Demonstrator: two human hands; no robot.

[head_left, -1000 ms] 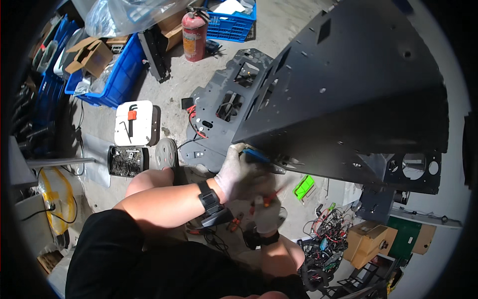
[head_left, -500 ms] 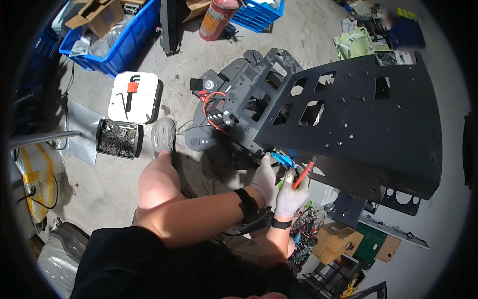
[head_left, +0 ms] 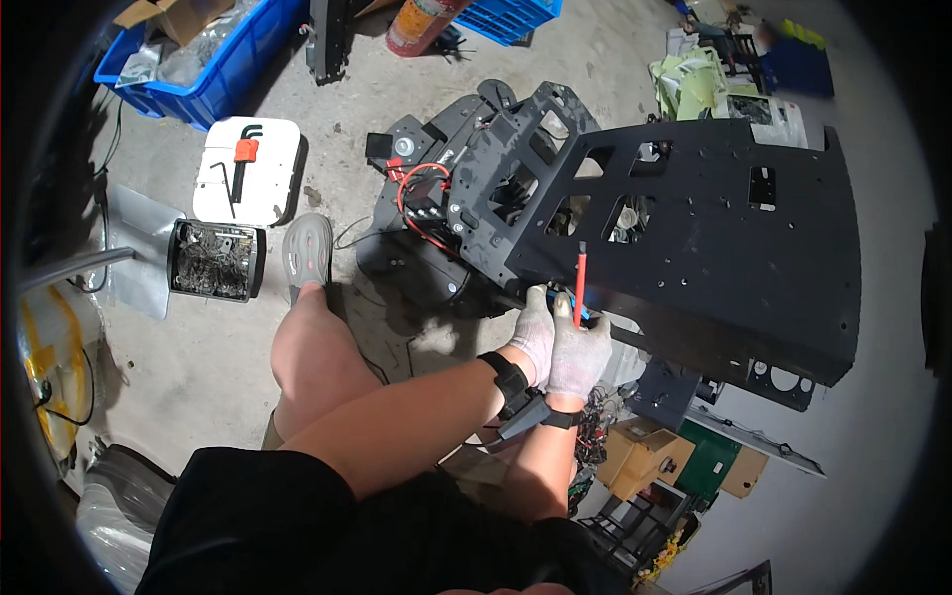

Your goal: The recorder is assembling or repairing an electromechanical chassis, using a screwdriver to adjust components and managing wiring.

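Note:
A large black metal housing (head_left: 714, 238) with square cut-outs and small holes rises in front of me, joined to a dark wheeled base (head_left: 416, 263) with red cables. At its lower near edge, both gloved hands are close together. My right hand (head_left: 578, 359) is closed around a slim red stick-like tool (head_left: 580, 288) with a dark tip, pointing upward. A blue piece (head_left: 573, 302), its kind unclear, shows between the hands. My left hand (head_left: 534, 335) is closed beside it, fingertips at the housing's edge; what they grip is hidden.
Left on the floor are a white lid (head_left: 268, 198) bearing a hex key set (head_left: 244, 169), and a black tray of screws (head_left: 213, 263). A blue crate (head_left: 213, 79) stands at far left, a red cylinder (head_left: 416, 25) at the back. Cables and cardboard boxes (head_left: 635, 456) lie right.
The red tool has swung from slanting right to nearly upright. My right hand has moved up and closer to the left. The whole view has shifted slightly.

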